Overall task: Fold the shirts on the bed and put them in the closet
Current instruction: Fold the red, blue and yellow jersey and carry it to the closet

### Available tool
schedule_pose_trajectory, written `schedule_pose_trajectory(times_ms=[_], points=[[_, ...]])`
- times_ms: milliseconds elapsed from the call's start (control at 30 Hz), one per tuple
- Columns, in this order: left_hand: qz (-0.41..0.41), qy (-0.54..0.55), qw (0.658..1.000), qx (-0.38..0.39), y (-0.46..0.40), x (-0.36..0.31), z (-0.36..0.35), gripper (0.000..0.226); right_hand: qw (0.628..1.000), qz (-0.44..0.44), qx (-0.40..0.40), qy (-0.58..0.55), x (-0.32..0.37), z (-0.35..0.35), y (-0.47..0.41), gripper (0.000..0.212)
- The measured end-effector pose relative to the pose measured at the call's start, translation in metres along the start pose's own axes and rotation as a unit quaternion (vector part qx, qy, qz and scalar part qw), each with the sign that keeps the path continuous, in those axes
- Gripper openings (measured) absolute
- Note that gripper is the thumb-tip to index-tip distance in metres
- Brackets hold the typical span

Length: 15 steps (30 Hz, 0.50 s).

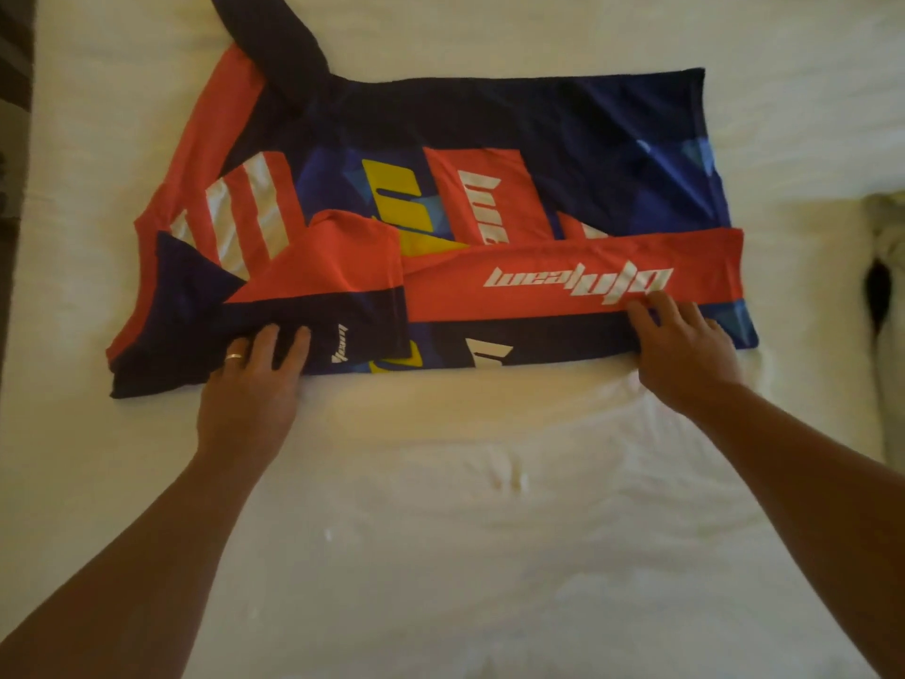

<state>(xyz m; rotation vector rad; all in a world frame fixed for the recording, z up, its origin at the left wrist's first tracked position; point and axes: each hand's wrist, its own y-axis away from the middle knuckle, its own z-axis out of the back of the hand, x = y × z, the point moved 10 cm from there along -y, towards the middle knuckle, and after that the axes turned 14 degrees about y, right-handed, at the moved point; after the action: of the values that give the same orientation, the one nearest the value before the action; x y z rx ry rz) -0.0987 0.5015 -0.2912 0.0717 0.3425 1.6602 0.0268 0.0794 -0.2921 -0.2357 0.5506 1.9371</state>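
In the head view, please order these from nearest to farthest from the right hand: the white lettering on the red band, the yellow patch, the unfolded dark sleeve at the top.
From the right hand:
1. White lettering, at the fingertips on the red band.
2. Yellow patch, mid-shirt, to the left.
3. Dark sleeve, far top left.

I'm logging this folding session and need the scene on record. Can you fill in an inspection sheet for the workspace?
Surface: bed with white, wrinkled sheet.
Job's things: one shirt, red, navy and yellow, spread flat; near long edge folded over, near sleeve folded in, far sleeve still out.
Clutter: pale cloth at the right edge, partly out of frame.
Hands: left hand and right hand both rest on the shirt's near edge, fingers straight.
Cables: nothing seen.
Surroundings: dark strip along the left edge; closet not in view.
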Motion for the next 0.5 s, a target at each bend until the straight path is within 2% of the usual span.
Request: schedule_pose_trajectory(times_ms=[100, 233, 500], points=[[-0.017, -0.01, 1.0, 0.005, 0.0, 0.0, -0.004, 0.052, 0.999, 0.025, -0.019, -0.016, -0.004, -0.007, -0.002, 0.062], [-0.042, -0.031, 0.998, 0.016, 0.001, 0.001, -0.007, 0.056, 0.997, 0.025, -0.059, -0.048, -0.012, -0.011, -0.005, 0.051], [-0.048, -0.03, 0.998, 0.01, 0.027, -0.013, 0.014, 0.054, 0.995, 0.024, -0.045, -0.091, -0.017, -0.002, 0.031, 0.057]])
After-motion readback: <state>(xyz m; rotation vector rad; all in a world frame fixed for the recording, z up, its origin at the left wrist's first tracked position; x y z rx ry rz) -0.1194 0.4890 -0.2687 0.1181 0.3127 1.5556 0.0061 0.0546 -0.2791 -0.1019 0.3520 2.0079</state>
